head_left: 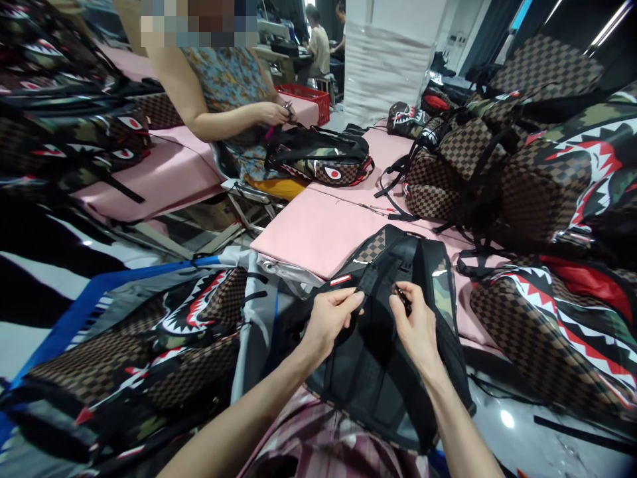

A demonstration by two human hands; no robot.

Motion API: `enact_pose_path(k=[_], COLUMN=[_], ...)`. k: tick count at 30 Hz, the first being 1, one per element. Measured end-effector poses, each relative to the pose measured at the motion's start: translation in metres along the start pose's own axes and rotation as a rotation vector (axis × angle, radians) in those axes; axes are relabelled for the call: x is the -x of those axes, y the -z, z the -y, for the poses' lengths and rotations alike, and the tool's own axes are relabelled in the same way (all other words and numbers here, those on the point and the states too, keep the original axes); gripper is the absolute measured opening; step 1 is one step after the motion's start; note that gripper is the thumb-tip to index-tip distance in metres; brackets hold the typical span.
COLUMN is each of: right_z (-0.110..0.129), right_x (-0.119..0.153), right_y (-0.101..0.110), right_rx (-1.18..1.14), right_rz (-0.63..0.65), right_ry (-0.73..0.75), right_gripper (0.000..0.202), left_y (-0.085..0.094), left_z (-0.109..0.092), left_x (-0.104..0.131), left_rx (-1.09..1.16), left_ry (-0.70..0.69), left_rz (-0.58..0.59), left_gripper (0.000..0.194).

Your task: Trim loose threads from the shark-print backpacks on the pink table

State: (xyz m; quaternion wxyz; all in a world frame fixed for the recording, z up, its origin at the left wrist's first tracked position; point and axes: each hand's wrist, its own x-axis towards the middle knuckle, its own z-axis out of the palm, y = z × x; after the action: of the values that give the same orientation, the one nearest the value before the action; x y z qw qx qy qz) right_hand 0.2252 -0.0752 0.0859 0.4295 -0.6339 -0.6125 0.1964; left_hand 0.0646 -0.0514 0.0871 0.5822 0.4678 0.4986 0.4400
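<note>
The left hand (pixel 333 315) pinches a strap (pixel 368 277) on the backpack (pixel 365 365) against the pink table (pixel 303 229), while the right hand (pixel 417 322) grips a small dark tool (pixel 402 297) (type unclear).

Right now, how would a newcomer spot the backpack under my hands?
Find the pink table. At its near edge, a backpack lies beneath the left hand and right hand. Its black, strapped side faces up, unlike the toothy-printed bags on either side.
</note>
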Motion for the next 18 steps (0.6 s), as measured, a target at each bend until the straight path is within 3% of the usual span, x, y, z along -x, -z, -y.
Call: enact_pose_path(k=[5,8,10,12,13,14,16,17,18], right_z=[0.009,0.011,0.004,-0.014,-0.026,-0.04,-0.071,-0.085,-0.098], right_x=[0.013,0.009,0.008,0.012,0.016,0.023,0.042,0.053,0.066], right_y=[-0.004,-0.006,0.001,0.018,0.029,0.041,0.064,0.074,0.083], right_rx=[0.09,0.024,-0.132,-0.305,-0.355,-0.36,-0.28,-0.222,-0.137], right_rz=[0.02,0.06,0.041,-0.096,-0.208,-0.323,-0.49,-0.511,-0.529], right_ry=[0.238,0.187,0.069,-0.07,-0.127,-0.169,-0.285,-0.325,-0.36], right_gripper=[0.017,0.017,0.016,0.02,0.026,0.032,0.042,0.047,0.049], left_y=[-0.008,-0.011,0.008,0.053,0.084,0.119,0.187,0.213,0.232], left_z=[0.007,0.006,0.001,-0.005,-0.008,-0.008,-0.002,0.006,0.017], left_x=[0.007,0.011,0.008,0.0,-0.005,-0.008,-0.007,-0.004,0.001], left_rx=[-0.052,-0.13,-0.25,-0.437,-0.565,-0.611,-0.699,-0.732,-0.721], left_ry=[-0.021,-0.033,-0.087,-0.18,-0.22,-0.207,-0.116,-0.055,-0.018], left_rz=[0.038,0.07,0.018,-0.202,-0.444,-0.582,-0.732,-0.81,-0.816], left_gripper=[0.028,0.029,0.032,0.033,0.031,0.026,0.014,0.022,0.023])
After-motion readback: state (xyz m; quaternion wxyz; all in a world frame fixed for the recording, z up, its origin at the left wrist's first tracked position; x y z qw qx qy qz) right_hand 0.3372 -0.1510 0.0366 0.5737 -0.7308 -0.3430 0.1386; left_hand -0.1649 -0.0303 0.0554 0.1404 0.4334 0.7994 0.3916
